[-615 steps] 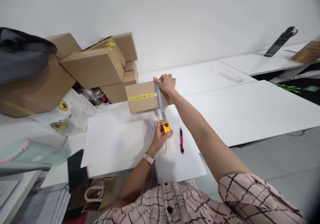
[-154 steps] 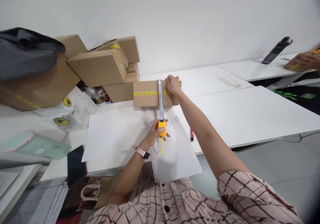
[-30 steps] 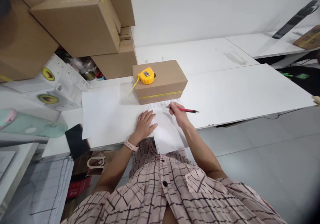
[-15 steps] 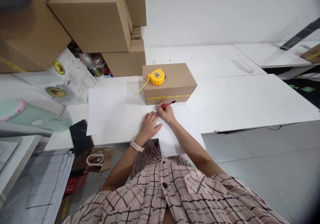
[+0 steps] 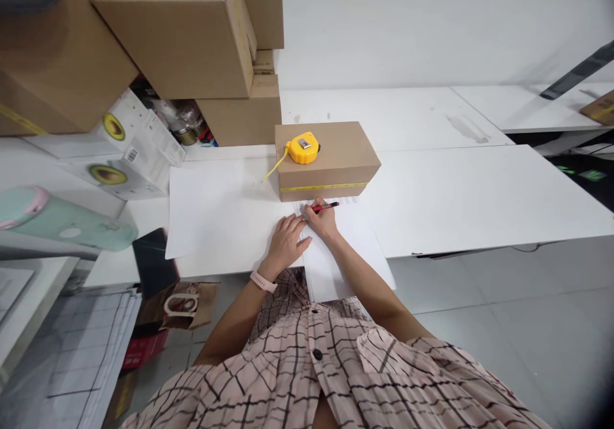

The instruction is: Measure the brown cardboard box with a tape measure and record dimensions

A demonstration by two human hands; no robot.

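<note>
My right hand (image 5: 322, 220) is closed around a red and black pen (image 5: 327, 206), its tip hidden by the fingers near the top of a white paper sheet (image 5: 330, 269). That sheet has rows of print at its top and hangs over the table's front edge. Flat on the paper's left side lies my left hand (image 5: 288, 240), fingers stretched out, close to the right one. Just beyond both hands stands a closed cardboard box (image 5: 330, 173) with yellow tape along its front. On top of it rests a yellow tape measure (image 5: 304, 148), a short length of its blade pulled out.
Another blank sheet (image 5: 199, 211) lies on the white table (image 5: 455, 205) at left. Stacked cardboard boxes (image 5: 177, 42) rise behind it. A mint-green bottle (image 5: 71, 221) and a dark flat object (image 5: 156, 263) are at far left. A paper bag (image 5: 204, 304) stands below the table.
My right hand has shifted slightly on the paper, and the pen now leans flatter. The left hand stays in place. The whole view has moved a little.
</note>
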